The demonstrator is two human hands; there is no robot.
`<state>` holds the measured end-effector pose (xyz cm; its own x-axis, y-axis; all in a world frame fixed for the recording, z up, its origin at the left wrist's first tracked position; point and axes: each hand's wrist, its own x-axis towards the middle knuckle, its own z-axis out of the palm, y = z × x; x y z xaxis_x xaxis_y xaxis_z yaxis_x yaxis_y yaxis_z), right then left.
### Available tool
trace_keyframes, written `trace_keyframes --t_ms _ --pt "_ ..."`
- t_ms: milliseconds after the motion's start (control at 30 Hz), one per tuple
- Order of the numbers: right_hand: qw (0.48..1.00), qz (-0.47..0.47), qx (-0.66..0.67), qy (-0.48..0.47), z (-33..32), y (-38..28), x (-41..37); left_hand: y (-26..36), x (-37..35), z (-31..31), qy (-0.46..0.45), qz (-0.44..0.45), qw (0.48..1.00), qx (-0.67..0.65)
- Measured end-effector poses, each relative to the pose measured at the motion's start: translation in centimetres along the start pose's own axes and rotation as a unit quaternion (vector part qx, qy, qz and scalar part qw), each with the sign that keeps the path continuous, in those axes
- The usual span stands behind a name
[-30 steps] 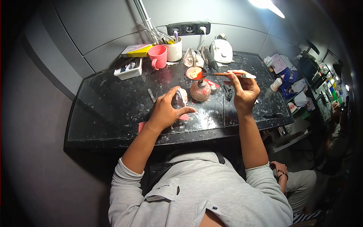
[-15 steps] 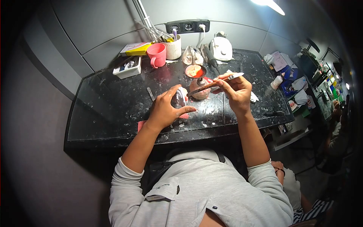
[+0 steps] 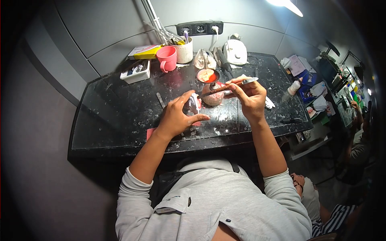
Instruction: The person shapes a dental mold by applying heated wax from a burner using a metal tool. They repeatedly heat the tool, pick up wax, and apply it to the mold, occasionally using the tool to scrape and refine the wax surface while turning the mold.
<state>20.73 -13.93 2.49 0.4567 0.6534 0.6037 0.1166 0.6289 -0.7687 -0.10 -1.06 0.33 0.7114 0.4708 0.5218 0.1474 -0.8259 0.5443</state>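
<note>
My left hand [image 3: 173, 114] is closed around a small white-and-pink dental model [image 3: 194, 105], thumb held out along the near side. Between the fingers of my right hand [image 3: 253, 102] is a wax knife [image 3: 220, 90] with a brown handle and a silver spoon-like end. Its dark tip points left, right at the model's upper edge. Behind the tip stands a round spirit burner [image 3: 213, 99] smeared with pink. Above it sits a dark metal dish [image 3: 217, 78] of pink and red wax. Pink sheet pieces [image 3: 150, 133] show under my left wrist.
A thin metal tool [image 3: 161, 100] lies left of my left hand. Along the back are a white tray [image 3: 135, 77], a pink mug [image 3: 167, 60], a woven pot [image 3: 184, 52] and a white device [image 3: 235, 52]. Another person's hand [image 3: 297, 180] is at lower right.
The wax knife and my right hand have shifted slightly left, with the tip at the model's upper edge. My left hand keeps its hold, the model turned a little.
</note>
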Motion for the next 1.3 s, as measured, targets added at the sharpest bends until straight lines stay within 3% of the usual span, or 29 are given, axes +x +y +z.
trace_keyframes --t_ms 200,367,600,700,867,933,1067,1300 --pt "1.000 0.017 0.013 -0.016 -0.6 -0.5 -0.2 0.2 0.0 -0.2 -0.005 -0.007 1.000 0.000" --pt "0.984 -0.082 -0.053 0.146 -1.5 -0.6 0.9 0.0 -0.1 0.0 0.007 0.009 1.000 0.014" --pt "0.976 -0.099 -0.123 0.148 -1.3 0.3 1.1 0.1 0.0 -0.2 -0.017 -0.020 0.999 -0.022" --pt "0.977 -0.113 -0.084 0.159 -1.1 0.1 1.1 0.0 0.0 -0.1 0.000 -0.002 1.000 0.004" --pt "0.986 -0.102 -0.041 0.125 -1.3 -0.7 0.5 -0.4 -0.1 0.1 0.003 0.010 1.000 0.011" --pt "0.998 -0.038 -0.012 0.038 -1.2 -0.7 0.1 -0.4 -0.1 0.1 0.000 0.008 1.000 0.008" --pt "1.000 -0.015 -0.014 -0.011 -0.4 -0.6 -0.2 0.0 0.0 -0.2 -0.027 -0.023 0.999 -0.020" --pt "0.999 -0.020 -0.019 -0.026 -0.3 -0.1 -0.3 -0.2 -0.1 0.0 -0.002 0.008 1.000 0.007"
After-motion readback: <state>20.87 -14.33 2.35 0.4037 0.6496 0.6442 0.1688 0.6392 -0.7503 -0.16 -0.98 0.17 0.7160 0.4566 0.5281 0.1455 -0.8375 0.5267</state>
